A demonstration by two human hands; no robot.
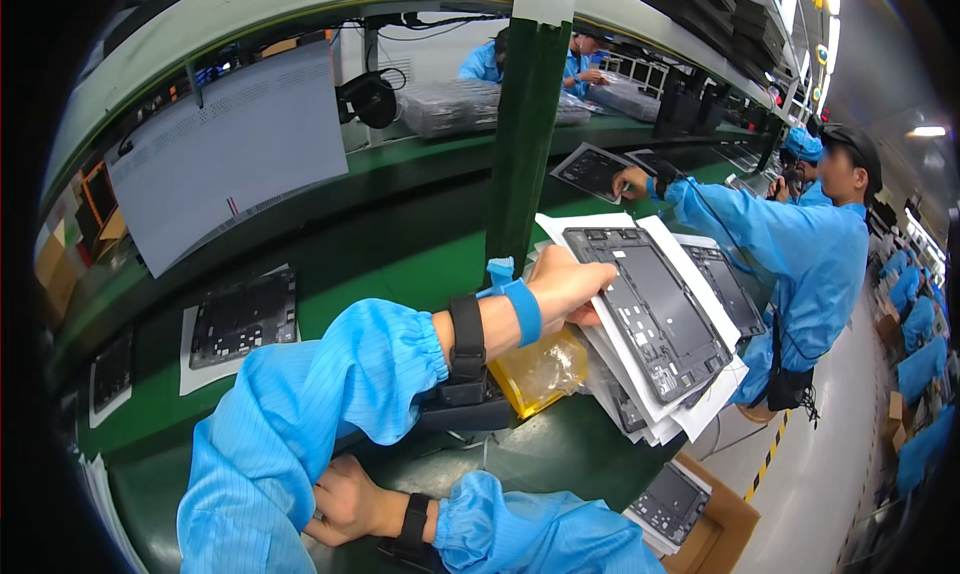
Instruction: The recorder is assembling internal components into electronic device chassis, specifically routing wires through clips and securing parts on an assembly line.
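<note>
My left hand (570, 286) reaches right across the green bench (400, 264) and grips the near edge of a dark tablet frame (650, 309). The frame lies on top of a tilted stack of similar frames separated by white sheets (700, 399). A black strap and a blue band circle that wrist. Beneath the wrist lies a yellow see-through bag (543, 372). My right hand (345, 502), also wearing a black wrist strap, crosses low to the left. Its fingers curl into the blue sleeve (290, 414) of my left arm.
A green post (525, 124) stands just behind the stack. More dark frames on white sheets (243, 319) lie at the left of the bench. A cardboard box (715, 524) with a frame sits lower right. A co-worker in a blue coat (810, 254) works at the right.
</note>
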